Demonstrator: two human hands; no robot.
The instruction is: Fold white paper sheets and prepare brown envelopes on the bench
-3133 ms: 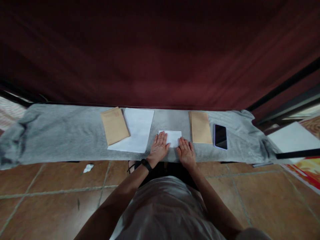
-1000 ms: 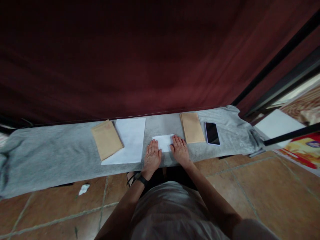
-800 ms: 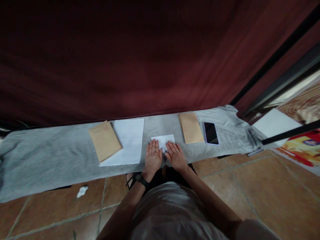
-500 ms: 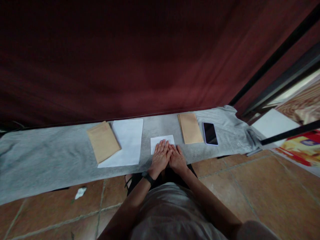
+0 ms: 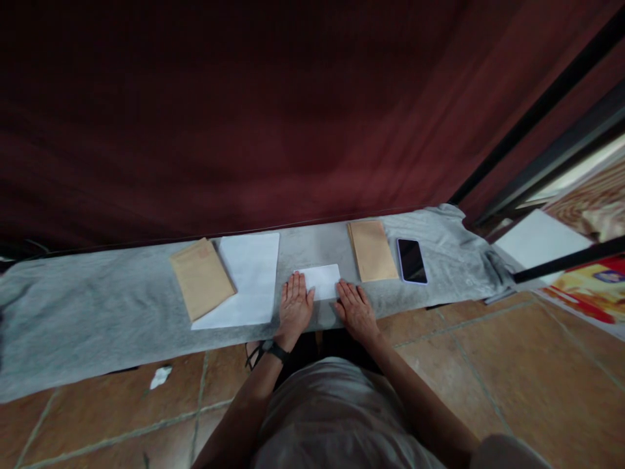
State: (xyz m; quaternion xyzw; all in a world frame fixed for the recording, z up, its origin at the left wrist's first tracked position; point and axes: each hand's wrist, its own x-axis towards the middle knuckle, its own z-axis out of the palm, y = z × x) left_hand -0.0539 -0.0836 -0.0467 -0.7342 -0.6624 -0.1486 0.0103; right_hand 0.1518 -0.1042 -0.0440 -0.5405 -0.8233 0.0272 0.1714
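A small white folded paper (image 5: pixel 321 280) lies flat on the grey cloth in front of me. My left hand (image 5: pixel 295 306) rests flat over its left edge, fingers stretched out and pointing away from me. At the paper's right edge lies my right hand (image 5: pixel 357 311), also flat, with its fingertips at the border. Neither hand grips anything. Left of my hands are large white sheets (image 5: pixel 254 280), partly covered by brown envelopes (image 5: pixel 202 277). More brown envelopes (image 5: pixel 375 251) are stacked to the right of the folded paper.
A phone (image 5: pixel 412 260) in a pale purple case lies beside the right envelopes. The grey cloth (image 5: pixel 112 299) covers a long narrow surface against a dark red curtain (image 5: pixel 293 150). A black bar (image 5: pixel 569 259) crosses at right. White scrap (image 5: pixel 161 376) lies on the tiled floor.
My hands have moved apart from the middle of the folded paper to its left and right edges. More of the paper now shows between them.
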